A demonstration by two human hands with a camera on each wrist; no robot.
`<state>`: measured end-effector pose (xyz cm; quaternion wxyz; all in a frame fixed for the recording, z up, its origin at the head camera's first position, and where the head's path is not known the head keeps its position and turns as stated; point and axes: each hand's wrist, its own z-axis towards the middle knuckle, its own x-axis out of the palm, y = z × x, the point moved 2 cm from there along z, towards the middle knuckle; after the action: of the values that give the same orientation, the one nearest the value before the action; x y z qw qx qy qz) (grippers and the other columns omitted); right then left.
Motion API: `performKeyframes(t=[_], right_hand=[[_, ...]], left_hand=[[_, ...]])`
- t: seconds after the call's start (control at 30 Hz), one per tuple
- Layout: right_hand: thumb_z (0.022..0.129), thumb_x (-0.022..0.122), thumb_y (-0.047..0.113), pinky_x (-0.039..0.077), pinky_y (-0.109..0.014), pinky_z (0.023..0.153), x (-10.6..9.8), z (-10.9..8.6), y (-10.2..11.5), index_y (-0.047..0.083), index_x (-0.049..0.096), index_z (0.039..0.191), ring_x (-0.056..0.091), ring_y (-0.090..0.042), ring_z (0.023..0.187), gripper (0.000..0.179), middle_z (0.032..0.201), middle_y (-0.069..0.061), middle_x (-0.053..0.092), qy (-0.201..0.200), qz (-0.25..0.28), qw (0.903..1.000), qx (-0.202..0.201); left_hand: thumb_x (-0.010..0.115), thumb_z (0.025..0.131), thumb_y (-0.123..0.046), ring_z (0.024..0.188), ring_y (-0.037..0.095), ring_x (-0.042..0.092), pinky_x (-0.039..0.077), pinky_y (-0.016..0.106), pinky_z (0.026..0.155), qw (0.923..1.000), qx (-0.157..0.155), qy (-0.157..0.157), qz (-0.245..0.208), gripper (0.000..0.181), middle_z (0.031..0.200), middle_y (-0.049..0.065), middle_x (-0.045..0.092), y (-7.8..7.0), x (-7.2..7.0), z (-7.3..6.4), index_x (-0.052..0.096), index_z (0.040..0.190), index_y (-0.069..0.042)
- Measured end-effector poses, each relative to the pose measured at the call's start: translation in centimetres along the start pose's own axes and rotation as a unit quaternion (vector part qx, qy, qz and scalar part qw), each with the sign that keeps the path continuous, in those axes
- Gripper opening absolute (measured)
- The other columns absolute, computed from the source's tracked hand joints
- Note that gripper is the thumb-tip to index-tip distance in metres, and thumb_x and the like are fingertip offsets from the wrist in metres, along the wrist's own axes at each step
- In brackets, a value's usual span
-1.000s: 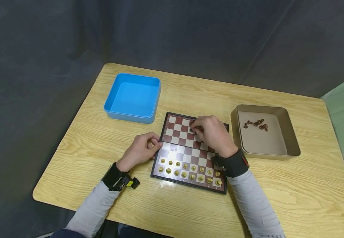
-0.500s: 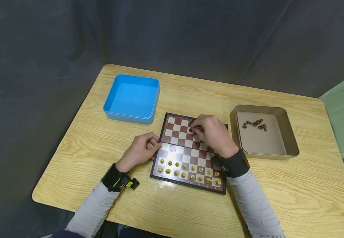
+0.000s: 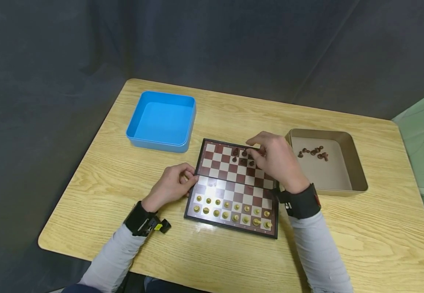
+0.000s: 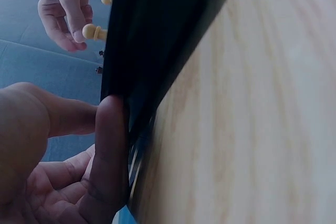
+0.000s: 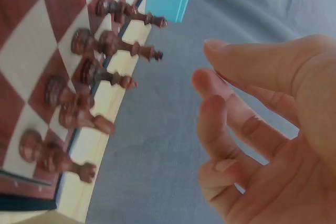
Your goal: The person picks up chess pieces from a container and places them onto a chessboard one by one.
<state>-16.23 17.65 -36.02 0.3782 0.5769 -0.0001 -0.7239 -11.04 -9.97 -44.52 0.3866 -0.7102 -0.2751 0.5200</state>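
A magnetic chessboard [image 3: 212, 182] lies unfolded on the table. Its near side carries two rows of yellow chess pieces [image 3: 225, 215]; dark brown chess pieces [image 3: 235, 159] stand at the far right. My left hand [image 3: 173, 182] pinches the board's left edge between thumb and finger, seen closely beside the dark board rim [image 4: 118, 45] in the left wrist view. Over the far right corner hovers my right hand [image 3: 275, 160], partly hiding the brown pieces there. In the right wrist view its thumb and fingertips are apart, holding nothing, beside a standing brown king [image 5: 126, 45].
To the right of the board stands a tan metal tin [image 3: 323, 179] with several loose brown chess pieces [image 3: 313, 152] lying inside. A blue box [image 3: 164, 122] sits at the back left. Dark cloth [image 3: 212, 49] hangs behind the table.
My right hand has let go of a brown piece on the board and moved right, uncovering several standing brown pieces. My left hand stays at the board's edge.
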Motion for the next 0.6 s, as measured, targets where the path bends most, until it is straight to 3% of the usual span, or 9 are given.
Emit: performKeyframes(t=[0.37,0.6], right_hand=[[0.078,0.063,0.020,0.029,-0.027,0.038,-2.0,-0.5,-1.2,0.016,0.062,0.102,0.043,-0.008,0.061,0.024,0.095,0.002,0.057,-0.036,-0.014,0.9990,0.022],[0.078,0.064,0.018,0.030,-0.026,0.043,-4.0,-1.2,-2.7,0.013,0.063,0.099,0.045,-0.010,0.058,0.021,0.086,0.002,0.057,-0.062,-0.015,0.9974,0.031]], left_hand=[[0.060,0.081,-0.030,0.046,0.013,0.055,0.045,0.030,0.042,1.0000,-0.001,0.000,-0.005,0.016,0.068,-0.004,0.058,0.0,0.0,-0.1,0.055,0.091,-0.018],[0.059,0.081,-0.031,0.045,0.012,0.055,0.045,0.029,0.041,1.0000,0.007,-0.001,-0.001,0.017,0.068,-0.004,0.058,0.0,0.0,-0.1,0.055,0.091,-0.018]])
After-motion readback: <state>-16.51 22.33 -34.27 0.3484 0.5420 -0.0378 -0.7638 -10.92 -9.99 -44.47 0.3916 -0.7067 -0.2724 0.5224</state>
